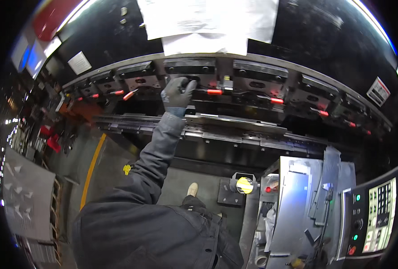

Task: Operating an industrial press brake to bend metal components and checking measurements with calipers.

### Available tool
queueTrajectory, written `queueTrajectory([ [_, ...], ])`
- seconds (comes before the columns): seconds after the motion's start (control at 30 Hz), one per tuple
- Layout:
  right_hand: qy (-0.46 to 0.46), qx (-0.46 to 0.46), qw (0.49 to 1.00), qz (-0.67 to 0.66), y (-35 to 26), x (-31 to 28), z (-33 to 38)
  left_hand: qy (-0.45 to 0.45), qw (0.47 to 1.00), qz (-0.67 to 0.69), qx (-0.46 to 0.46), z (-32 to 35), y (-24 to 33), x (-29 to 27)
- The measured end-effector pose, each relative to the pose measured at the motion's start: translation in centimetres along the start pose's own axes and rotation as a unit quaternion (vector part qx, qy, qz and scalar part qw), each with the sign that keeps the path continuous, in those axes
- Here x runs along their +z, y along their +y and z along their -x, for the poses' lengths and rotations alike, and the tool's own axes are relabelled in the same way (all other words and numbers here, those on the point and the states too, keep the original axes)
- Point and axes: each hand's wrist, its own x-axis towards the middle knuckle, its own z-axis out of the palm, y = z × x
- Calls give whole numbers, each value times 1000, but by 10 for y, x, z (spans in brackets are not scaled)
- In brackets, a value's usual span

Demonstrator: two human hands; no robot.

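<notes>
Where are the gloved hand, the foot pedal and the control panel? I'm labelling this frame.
gloved hand (177,93), head view, on the back of the glove.
foot pedal (244,184), head view, on its yellow top.
control panel (380,214), head view, on its lit screen.

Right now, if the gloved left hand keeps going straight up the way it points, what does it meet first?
The grey-gloved left hand already seems to touch the dark metal upper tool clamp of the press; going on, it meets that clamp first, though depth is unclear.

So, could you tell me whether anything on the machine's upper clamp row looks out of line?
One red clamp lever, left of the gloved hand, sticks out at a slant, while the other red levers along the upper clamp row lie flat.
</notes>
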Motion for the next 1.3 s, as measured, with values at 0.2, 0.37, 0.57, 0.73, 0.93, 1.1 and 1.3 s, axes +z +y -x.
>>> queueTrajectory([
  [0.2,415,-68,847,325,-43,-51,88,-14,997,65,-39,-6,18,1],
  [0.37,353,-165,879,275,-64,-45,61,-30,987,123,-102,11,17,-17],
  [0.57,247,-289,901,207,-114,-24,39,-94,969,149,-174,42,9,-45],
  [0.73,179,-332,912,161,-148,5,59,-128,963,204,-119,63,5,-52],
  [0.93,119,-375,914,96,-189,46,61,-185,940,220,-183,67,-6,-69],
  [1.1,31,-411,911,4,-235,107,53,-206,937,228,-165,73,-15,-83],
  [1.3,-63,-438,887,-129,-293,192,36,-340,860,355,-133,70,34,-85],
])
